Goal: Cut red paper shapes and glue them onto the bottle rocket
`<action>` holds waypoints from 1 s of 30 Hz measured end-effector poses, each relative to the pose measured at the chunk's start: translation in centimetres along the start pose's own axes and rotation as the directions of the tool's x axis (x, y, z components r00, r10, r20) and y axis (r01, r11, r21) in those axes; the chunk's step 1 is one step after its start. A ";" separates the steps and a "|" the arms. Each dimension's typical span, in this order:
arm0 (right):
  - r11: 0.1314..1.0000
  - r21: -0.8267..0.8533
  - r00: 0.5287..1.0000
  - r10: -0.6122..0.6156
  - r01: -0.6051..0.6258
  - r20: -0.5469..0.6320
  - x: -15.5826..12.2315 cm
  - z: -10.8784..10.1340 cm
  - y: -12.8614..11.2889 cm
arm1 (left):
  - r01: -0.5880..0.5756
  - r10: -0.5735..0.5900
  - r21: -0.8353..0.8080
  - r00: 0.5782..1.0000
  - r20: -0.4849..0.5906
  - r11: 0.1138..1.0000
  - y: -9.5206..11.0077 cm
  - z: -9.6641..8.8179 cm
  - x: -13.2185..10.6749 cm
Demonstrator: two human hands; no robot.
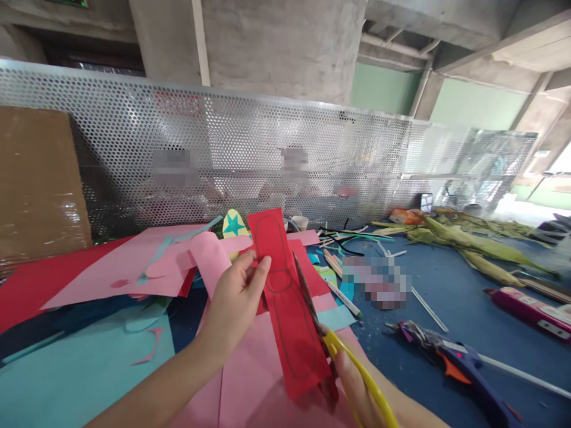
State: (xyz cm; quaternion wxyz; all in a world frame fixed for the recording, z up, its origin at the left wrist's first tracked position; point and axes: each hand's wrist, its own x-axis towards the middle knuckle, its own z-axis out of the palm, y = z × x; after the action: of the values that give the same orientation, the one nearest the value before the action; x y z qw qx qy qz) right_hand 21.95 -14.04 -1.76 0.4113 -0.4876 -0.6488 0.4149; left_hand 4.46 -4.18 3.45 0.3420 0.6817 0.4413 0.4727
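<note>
My left hand (241,291) pinches the left edge of a red paper strip (289,315) between thumb and fingers. Drawn outlines run along the strip: long rounded shapes at both ends and a small oval between them. In my right hand (357,380) are yellow-handled scissors (332,342), with the blades lying along the strip's right edge. Part of the lower blade is hidden by the paper. Beneath the strip lie pink paper sheets (245,362), and another red piece of paper (307,267) shows behind it.
A blue glue gun (464,362) with a white glue stick lies at the right. Corn husks (473,238), a marker (345,300) and pipe cleaners (339,238) are spread behind. Light blue paper (89,362) covers the left side. A perforated metal screen (250,148) stands across the back.
</note>
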 end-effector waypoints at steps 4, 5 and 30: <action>1.000 0.019 1.000 -0.004 0.004 -0.019 -0.3 0.0 -0.3 | 0.014 -0.014 -0.007 1.000 0.003 1.000 -0.1 0.1 0.1; 1.000 0.016 1.000 -0.012 0.012 -0.016 -0.3 -0.1 -0.3 | 0.010 -0.010 -0.005 1.000 0.001 1.000 -0.1 0.1 0.1; 0.999 0.033 0.999 -0.030 0.028 0.042 0.4 0.3 0.8 | 0.012 -0.012 -0.100 1.000 0.001 0.995 -0.1 0.2 0.1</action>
State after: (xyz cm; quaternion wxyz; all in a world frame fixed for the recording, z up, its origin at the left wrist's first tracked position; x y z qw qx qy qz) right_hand 21.83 -13.52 -2.54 0.4113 -0.4624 -0.6576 0.4296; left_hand 4.59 -4.03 3.32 0.3788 0.6611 0.4210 0.4921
